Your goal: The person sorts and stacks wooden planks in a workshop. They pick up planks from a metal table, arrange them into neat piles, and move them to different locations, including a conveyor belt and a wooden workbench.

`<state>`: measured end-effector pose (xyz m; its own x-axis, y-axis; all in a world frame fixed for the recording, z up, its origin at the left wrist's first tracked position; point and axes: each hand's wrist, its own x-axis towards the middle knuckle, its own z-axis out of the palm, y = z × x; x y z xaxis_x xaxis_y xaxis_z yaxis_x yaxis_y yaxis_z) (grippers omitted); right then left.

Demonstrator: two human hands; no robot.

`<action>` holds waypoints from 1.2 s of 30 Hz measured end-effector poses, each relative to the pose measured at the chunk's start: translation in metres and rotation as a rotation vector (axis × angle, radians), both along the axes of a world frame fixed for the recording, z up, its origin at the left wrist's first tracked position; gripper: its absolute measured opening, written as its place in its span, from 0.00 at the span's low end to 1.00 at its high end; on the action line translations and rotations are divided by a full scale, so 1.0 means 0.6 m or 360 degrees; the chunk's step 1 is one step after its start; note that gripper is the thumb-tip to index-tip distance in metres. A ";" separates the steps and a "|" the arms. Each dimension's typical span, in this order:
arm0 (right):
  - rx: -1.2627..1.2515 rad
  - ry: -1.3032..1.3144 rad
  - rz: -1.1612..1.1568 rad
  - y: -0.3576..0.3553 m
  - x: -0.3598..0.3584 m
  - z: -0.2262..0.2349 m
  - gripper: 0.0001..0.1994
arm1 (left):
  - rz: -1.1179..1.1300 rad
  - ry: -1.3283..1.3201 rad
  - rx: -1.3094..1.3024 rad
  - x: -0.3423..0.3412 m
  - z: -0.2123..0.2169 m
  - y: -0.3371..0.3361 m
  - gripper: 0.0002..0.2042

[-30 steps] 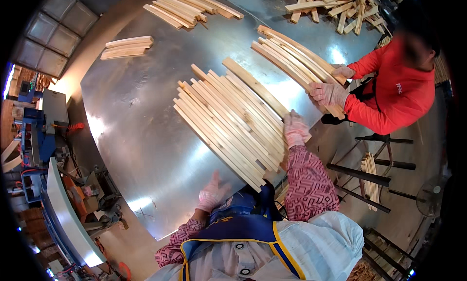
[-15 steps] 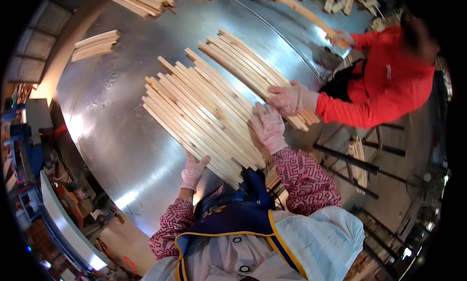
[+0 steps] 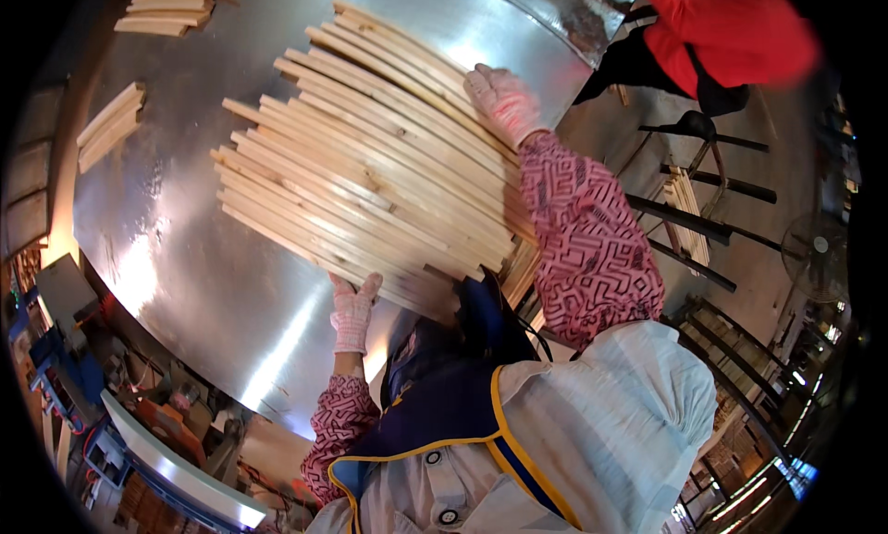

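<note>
Both gloved hands rest on one wide bundle of pale wooden slats [image 3: 370,183] lying across the round sheet-metal table [image 3: 185,284]: my left hand [image 3: 354,307], fingers spread, presses its near edge, while my right hand [image 3: 502,101] lies flat and open on its far side. Smaller slat stacks [image 3: 109,125] sit near the table's left rim, and a person in a red top [image 3: 731,30] stands beyond.
</note>
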<state>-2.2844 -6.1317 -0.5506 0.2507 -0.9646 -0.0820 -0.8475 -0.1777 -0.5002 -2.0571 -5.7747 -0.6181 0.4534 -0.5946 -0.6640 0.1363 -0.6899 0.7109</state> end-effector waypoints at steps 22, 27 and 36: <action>0.1084 -0.0544 0.0430 0.136 -0.092 -0.273 0.33 | -0.0284 -0.0688 0.0463 0.099 -0.068 0.081 0.41; 0.1142 -0.0525 0.0518 0.191 -0.103 -0.264 0.36 | -0.0392 -0.1039 0.0845 0.122 -0.081 0.036 0.46; 0.1596 -0.0907 -0.0153 0.326 -0.217 -0.368 0.40 | -0.1712 -0.1358 0.0466 -0.247 -0.113 -0.157 0.46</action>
<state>-2.4146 -5.9362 -0.7717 0.4265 -0.5472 -0.7202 -0.4423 0.5684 -0.6938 -2.2054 -5.8690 -0.6860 0.1915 -0.7938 -0.5772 -0.9417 -0.3143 0.1198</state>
